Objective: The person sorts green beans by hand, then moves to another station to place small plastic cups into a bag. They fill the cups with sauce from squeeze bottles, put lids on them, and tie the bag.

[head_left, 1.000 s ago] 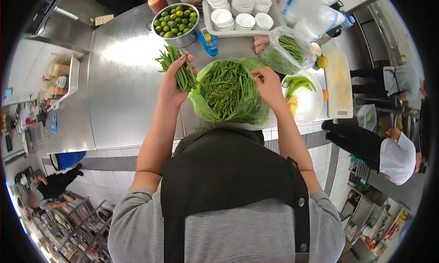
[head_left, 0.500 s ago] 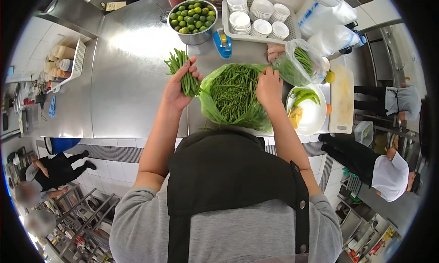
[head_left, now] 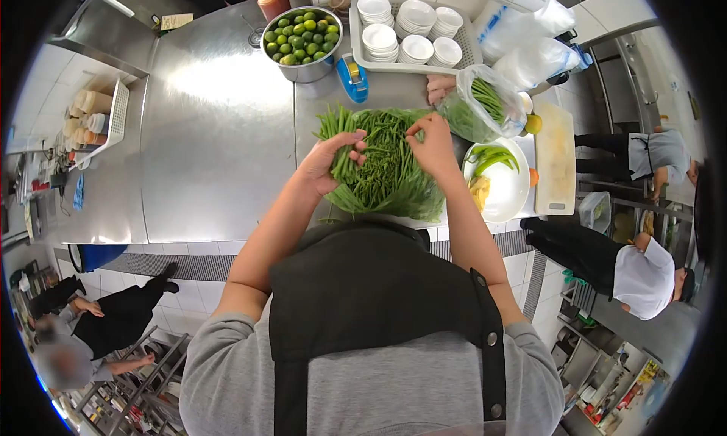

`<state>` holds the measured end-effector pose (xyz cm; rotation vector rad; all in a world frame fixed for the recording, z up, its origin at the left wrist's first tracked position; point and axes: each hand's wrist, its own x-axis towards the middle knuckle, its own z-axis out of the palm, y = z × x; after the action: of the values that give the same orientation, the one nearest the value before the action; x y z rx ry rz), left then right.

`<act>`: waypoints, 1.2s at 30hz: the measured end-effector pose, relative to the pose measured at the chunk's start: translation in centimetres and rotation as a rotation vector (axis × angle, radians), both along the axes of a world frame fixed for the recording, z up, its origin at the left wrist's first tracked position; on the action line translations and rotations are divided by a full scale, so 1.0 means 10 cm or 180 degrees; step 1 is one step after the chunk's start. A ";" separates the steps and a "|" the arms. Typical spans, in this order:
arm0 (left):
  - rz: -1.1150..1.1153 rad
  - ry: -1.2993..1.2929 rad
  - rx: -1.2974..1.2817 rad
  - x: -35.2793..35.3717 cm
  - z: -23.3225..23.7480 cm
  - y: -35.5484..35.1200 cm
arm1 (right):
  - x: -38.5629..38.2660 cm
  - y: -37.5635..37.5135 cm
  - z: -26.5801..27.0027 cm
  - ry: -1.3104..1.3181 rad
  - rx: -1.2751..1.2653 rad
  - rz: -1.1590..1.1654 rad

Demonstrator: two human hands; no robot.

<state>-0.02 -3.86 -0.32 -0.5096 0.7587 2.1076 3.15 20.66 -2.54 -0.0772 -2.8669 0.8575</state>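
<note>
A bunch of long green beans [head_left: 335, 124] is gripped in my left hand [head_left: 327, 160], over the left side of an open green plastic bag [head_left: 409, 203]. More green beans [head_left: 377, 171] fill that bag on the steel counter. At the bag's upper right, my right hand [head_left: 433, 143] has its thumb and fingertips pinched together by the beans and the bag's edge. Whatever is between those fingertips is too small to make out.
Behind the bag are a steel pot of limes [head_left: 307, 71], a blue tape dispenser [head_left: 353, 80] and a tray of white dishes [head_left: 415, 66]. To the right lie a white plate [head_left: 509, 193], a cutting board [head_left: 556, 163] and a clear bag [head_left: 463, 112]. Other people stand behind on both sides.
My left hand has moved right with its bunch of beans, from beside the bag to over it. My right hand has shifted slightly left. The view has turned a little.
</note>
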 end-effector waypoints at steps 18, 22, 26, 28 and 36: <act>-0.0637 0.2017 -0.1208 0.07 0.39 0.22 | 0.10 -0.28 0.69 -0.0742 -0.3500 0.0182; -0.0851 0.2073 -0.1219 0.10 0.36 0.22 | 0.09 -0.29 0.46 0.0258 -0.1614 0.0324; -0.0745 0.1697 -0.0984 0.12 0.43 0.18 | 0.09 -0.23 0.16 0.0916 -0.0726 0.0151; -0.0477 0.1326 -0.0803 0.09 0.45 0.13 | 0.11 -0.16 0.16 0.0323 -0.0595 0.0113; 0.0491 0.0175 0.1221 -0.06 0.06 -0.09 | 0.33 -0.33 0.44 -0.1207 -0.3094 0.0776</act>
<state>-0.62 -4.74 0.25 -0.3086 0.3368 2.3457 6.41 17.33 1.91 0.0102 -2.4633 2.4165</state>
